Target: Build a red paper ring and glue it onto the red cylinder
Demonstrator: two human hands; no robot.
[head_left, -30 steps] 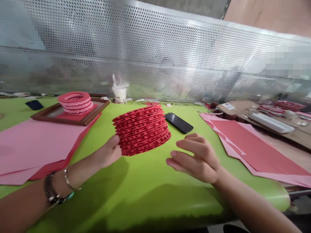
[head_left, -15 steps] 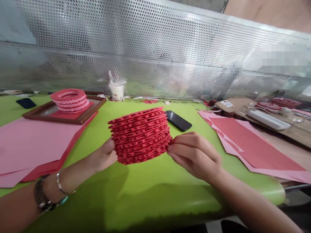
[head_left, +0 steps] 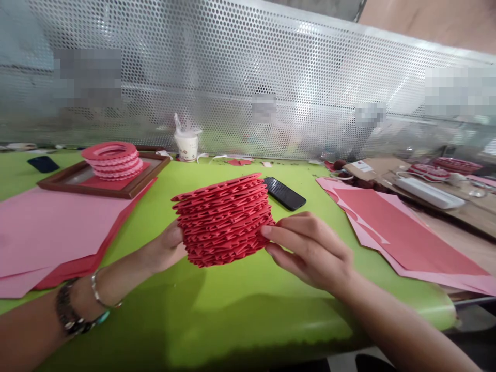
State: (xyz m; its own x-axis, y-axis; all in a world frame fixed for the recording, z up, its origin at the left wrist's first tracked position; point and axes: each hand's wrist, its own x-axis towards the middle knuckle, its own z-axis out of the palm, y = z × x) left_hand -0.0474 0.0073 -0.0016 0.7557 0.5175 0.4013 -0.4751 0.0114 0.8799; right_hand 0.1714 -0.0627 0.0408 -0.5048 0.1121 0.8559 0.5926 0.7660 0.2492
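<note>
A red folded-paper cylinder [head_left: 225,219], built of many pointed layers, is held up above the green table [head_left: 232,305], tilted with its right side higher. My left hand [head_left: 172,243] grips its left side; the fingers behind the paper are hidden, and the thumb shows at the edge. At the lower right edge, my right hand [head_left: 312,250] is closed, its fingertips pinching the paper points there. Behind the cylinder on the right lies a black phone [head_left: 285,194].
On the left, pink sheets [head_left: 58,232] lie near a wooden frame [head_left: 127,194] bearing stacked pink paper rings [head_left: 110,152]. A white cup [head_left: 187,144] stands before the perforated metal screen [head_left: 232,67]. To the right are red sheets [head_left: 403,227] and a white power strip [head_left: 430,192].
The cylinder has sunk very slightly. My right hand's fingertips have shifted a little onto its front face at the lower right edge. My left hand keeps its hold.
</note>
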